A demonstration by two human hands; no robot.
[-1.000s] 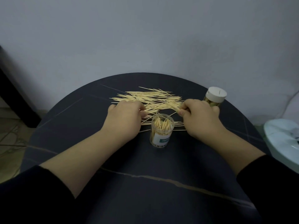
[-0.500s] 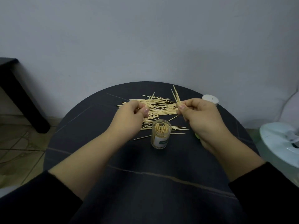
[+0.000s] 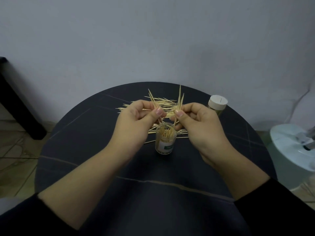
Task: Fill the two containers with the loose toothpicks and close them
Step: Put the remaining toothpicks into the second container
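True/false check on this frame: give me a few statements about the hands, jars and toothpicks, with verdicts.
1. The left hand and right hand each pinch toothpicks. True.
2. The middle jar is capped. False: it stands open, with toothpicks inside.
3. The right jar has a white lid on. True.
4. No toothpicks are left on the table. False: a loose pile lies behind the hands.
5. The middle jar lies on its side. False: it stands upright.

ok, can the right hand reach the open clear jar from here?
Probably yes: the right hand, pinching wooden toothpicks, hovers at the mouth of the lidless clear jar; only toothpicks in the left hand share that opening.
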